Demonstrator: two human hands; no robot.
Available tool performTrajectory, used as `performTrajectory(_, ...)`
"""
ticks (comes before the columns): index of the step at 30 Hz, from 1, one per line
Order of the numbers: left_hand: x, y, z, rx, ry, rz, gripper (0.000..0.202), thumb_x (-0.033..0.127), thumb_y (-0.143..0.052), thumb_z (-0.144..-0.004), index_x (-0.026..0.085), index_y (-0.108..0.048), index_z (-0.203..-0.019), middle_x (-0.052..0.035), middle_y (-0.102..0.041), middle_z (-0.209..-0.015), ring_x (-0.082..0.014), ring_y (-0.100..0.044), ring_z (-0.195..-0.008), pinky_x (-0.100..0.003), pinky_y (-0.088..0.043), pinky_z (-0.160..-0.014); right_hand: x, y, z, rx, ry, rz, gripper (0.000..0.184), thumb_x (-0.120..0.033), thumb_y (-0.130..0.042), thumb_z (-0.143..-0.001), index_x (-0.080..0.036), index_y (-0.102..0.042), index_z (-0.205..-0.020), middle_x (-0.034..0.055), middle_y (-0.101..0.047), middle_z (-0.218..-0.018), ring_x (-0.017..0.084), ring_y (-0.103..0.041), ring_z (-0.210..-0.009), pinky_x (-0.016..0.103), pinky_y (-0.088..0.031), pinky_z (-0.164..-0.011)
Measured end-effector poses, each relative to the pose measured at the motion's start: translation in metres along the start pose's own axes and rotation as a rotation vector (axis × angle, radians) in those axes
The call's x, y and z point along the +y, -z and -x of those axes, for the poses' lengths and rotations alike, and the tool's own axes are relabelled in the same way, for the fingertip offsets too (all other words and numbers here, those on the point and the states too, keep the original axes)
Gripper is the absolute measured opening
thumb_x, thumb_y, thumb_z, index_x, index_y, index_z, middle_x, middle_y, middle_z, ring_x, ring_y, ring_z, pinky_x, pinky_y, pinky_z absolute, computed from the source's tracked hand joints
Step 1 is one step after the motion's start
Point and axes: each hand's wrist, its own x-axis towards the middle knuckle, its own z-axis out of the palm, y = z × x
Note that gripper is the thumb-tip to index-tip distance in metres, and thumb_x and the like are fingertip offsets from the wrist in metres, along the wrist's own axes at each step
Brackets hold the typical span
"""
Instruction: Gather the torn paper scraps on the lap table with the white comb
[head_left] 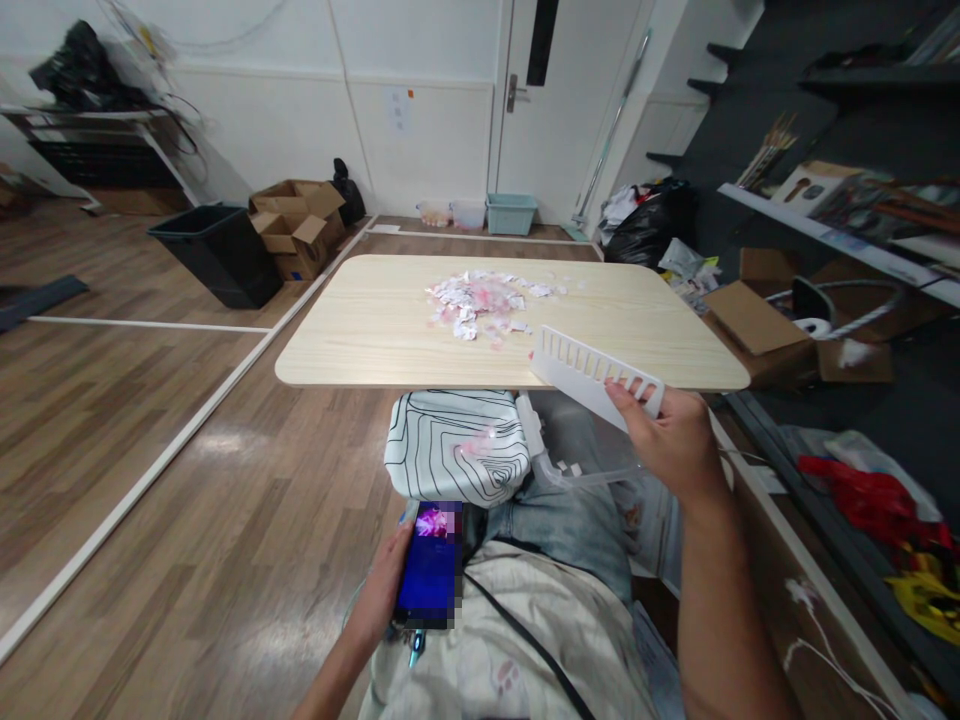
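Observation:
A phone [429,575] with a lit blue and pink screen rests against my lap, and the fingers of my left hand [384,575] are wrapped round its left side. Over the table's front right edge, my right hand [671,435] grips a white slotted plastic panel [581,385] by its right end, thumb on top. The panel slants down to the right. Beyond it, a loose pile of torn white and pink paper scraps [480,295] lies on the pale wooden table [352,330].
Under the table's front edge, a pale cloth item with black contour lines [427,450] carries pink scraps. Beside it sits a clear plastic box [592,470]. A black bin [225,260] and cardboard boxes [296,225] stand left; an open carton [765,320] stands right.

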Motion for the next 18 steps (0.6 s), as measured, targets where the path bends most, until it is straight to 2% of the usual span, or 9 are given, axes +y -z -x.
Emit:
performTrajectory(2,0.012,-0.002,-0.002,-0.052,0.029,-0.056,0.065,0.093,-0.079,-0.084,0.028,-0.081,-0.090,-0.0130,-0.087,-0.105,-0.0449,-0.075,-0.128,-0.052,-0.063,-0.109,0.001,0.001,0.000,0.009,0.013,0.012,0.037,-0.044,-0.071,-0.105,-0.025,-0.073,-0.074,0.0093,-0.081,-0.072,0.030,-0.078,-0.066,0.037,-0.055,-0.067)
performTrajectory(3,0.015,-0.004,-0.003,-0.092,0.049,-0.071,0.072,0.099,-0.074,-0.085,0.027,-0.076,-0.085,-0.0097,-0.081,-0.090,-0.0406,-0.077,-0.109,-0.048,-0.064,-0.095,0.001,0.000,0.000,0.020,0.020,0.019,0.036,-0.043,-0.071,-0.105,-0.025,-0.074,-0.075,0.0096,-0.082,-0.073,0.030,-0.078,-0.067,0.037,-0.056,-0.068)
performTrajectory(5,0.017,-0.004,-0.006,-0.164,0.084,-0.099,0.085,0.111,-0.066,-0.081,0.026,-0.066,-0.077,-0.0013,-0.063,-0.070,-0.0294,-0.067,-0.079,-0.040,-0.057,-0.074,0.002,0.000,0.000,0.042,0.031,0.033,0.034,-0.042,-0.070,-0.106,-0.025,-0.074,-0.076,0.0103,-0.082,-0.074,0.030,-0.080,-0.068,0.037,-0.056,-0.068)
performTrajectory(7,0.017,-0.001,-0.006,-0.186,0.104,-0.138,0.090,0.117,-0.064,-0.075,0.027,-0.059,-0.074,0.0028,-0.053,-0.065,-0.0241,-0.059,-0.070,-0.036,-0.051,-0.068,0.002,-0.002,0.000,0.048,0.038,0.040,0.033,-0.040,-0.070,-0.105,-0.025,-0.074,-0.076,0.0106,-0.082,-0.074,0.031,-0.081,-0.069,0.037,-0.055,-0.067)
performTrajectory(9,0.018,0.004,-0.003,-0.153,0.110,-0.150,0.089,0.114,-0.071,-0.072,0.026,-0.064,-0.077,-0.0005,-0.063,-0.073,-0.0287,-0.068,-0.081,-0.039,-0.058,-0.074,0.002,-0.003,-0.001,0.038,0.041,0.037,0.034,-0.040,-0.069,-0.105,-0.026,-0.073,-0.075,0.0104,-0.081,-0.073,0.030,-0.080,-0.068,0.036,-0.055,-0.066)
performTrajectory(11,0.019,0.009,0.002,-0.117,0.125,-0.119,0.085,0.108,-0.079,-0.069,0.025,-0.077,-0.088,-0.0080,-0.079,-0.094,-0.0384,-0.077,-0.108,-0.046,-0.065,-0.093,0.002,-0.003,0.000,0.028,0.032,0.032,0.034,-0.041,-0.069,-0.105,-0.026,-0.072,-0.075,0.0105,-0.082,-0.074,0.030,-0.079,-0.066,0.036,-0.055,-0.066)
performTrajectory(13,0.020,0.012,0.009,-0.109,0.148,-0.072,0.085,0.104,-0.083,-0.066,0.025,-0.085,-0.099,-0.0131,-0.087,-0.116,-0.0447,-0.075,-0.130,-0.052,-0.065,-0.110,0.002,-0.003,0.000,0.023,0.018,0.031,0.035,-0.043,-0.069,-0.106,-0.026,-0.072,-0.075,0.0108,-0.082,-0.073,0.029,-0.078,-0.065,0.036,-0.056,-0.066)
performTrajectory(15,0.020,0.013,0.013,-0.109,0.177,-0.047,0.087,0.103,-0.085,-0.064,0.025,-0.089,-0.103,-0.0149,-0.088,-0.124,-0.0475,-0.075,-0.137,-0.056,-0.064,-0.116,0.002,-0.003,0.001,0.021,0.007,0.032,0.036,-0.045,-0.070,-0.106,-0.026,-0.074,-0.075,0.0113,-0.083,-0.074,0.030,-0.079,-0.067,0.037,-0.057,-0.066)
performTrajectory(18,0.016,0.012,0.014,-0.086,0.173,-0.044,0.085,0.099,-0.088,-0.066,0.024,-0.090,-0.105,-0.0141,-0.089,-0.120,-0.0464,-0.078,-0.130,-0.057,-0.064,-0.117,0.002,-0.004,0.003,0.022,0.000,0.022,0.036,-0.046,-0.070,-0.107,-0.025,-0.078,-0.080,0.0128,-0.086,-0.080,0.033,-0.084,-0.074,0.038,-0.058,-0.068)
